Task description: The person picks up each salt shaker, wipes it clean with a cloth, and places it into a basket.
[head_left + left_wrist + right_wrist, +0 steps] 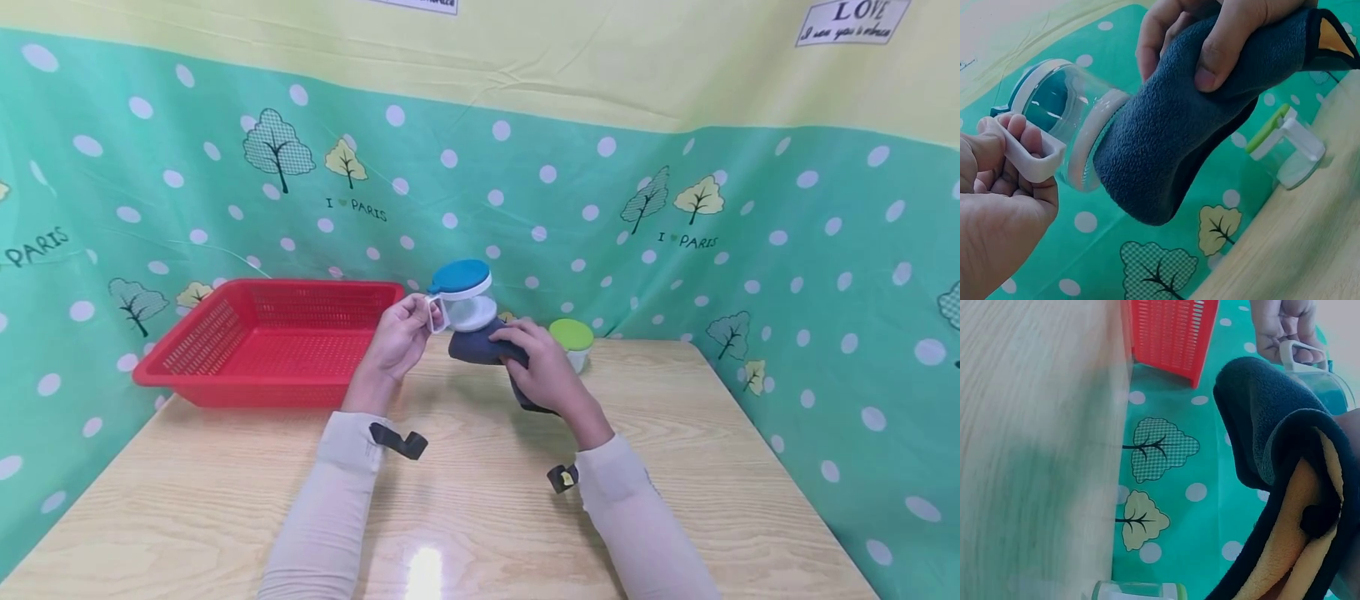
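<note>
Head view shows our left hand (396, 340) pinching the white plastic handle (1040, 167) of a clear, round, blue-lidded jar (470, 311) above the pale wooden table (480, 483), probably freeing its base for the navy fleece cloth (474, 347) our right hand (546, 367) grips.

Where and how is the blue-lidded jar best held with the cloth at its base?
Probably by the white handle, from the left, as your left hand does: its loop juts that way from the blue-lidded jar, letting fingers curl round and leaving the base for the cloth in your right hand.
</note>
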`<state>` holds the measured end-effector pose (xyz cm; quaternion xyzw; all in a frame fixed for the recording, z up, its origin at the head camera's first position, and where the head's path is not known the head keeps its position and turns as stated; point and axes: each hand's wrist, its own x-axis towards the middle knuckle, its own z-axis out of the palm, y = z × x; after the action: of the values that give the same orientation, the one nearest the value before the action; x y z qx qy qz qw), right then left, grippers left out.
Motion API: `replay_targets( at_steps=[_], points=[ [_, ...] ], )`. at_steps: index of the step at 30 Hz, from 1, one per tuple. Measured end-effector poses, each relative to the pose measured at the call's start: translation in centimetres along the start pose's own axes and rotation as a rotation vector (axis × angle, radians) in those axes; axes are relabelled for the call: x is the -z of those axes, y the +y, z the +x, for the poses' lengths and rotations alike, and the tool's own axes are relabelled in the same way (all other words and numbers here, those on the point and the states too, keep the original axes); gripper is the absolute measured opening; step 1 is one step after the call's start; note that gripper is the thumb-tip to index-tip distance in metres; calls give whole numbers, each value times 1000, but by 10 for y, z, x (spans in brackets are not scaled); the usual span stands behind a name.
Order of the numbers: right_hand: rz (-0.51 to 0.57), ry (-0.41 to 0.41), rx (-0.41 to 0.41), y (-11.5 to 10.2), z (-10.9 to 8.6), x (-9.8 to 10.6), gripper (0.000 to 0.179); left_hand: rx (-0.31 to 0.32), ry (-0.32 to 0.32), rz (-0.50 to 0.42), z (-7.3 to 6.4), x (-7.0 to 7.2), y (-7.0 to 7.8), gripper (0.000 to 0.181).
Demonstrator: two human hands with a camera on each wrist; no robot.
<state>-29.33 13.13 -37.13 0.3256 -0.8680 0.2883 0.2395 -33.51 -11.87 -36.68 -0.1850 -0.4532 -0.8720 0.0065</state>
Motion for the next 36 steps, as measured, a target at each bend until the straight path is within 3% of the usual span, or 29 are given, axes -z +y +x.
replay_targets(
  at_steps=[14, 28, 36],
  points=[
    [10, 28, 30, 0, 0, 12, 35, 4, 26, 29, 1, 7, 1, 25],
    [-18, 47, -4, 6, -1, 22, 33, 34, -44, 19, 0, 11, 7, 23],
    [-32, 103, -38, 15, -2, 30, 32, 42, -59, 18, -1, 11, 9, 27]
  ],
)
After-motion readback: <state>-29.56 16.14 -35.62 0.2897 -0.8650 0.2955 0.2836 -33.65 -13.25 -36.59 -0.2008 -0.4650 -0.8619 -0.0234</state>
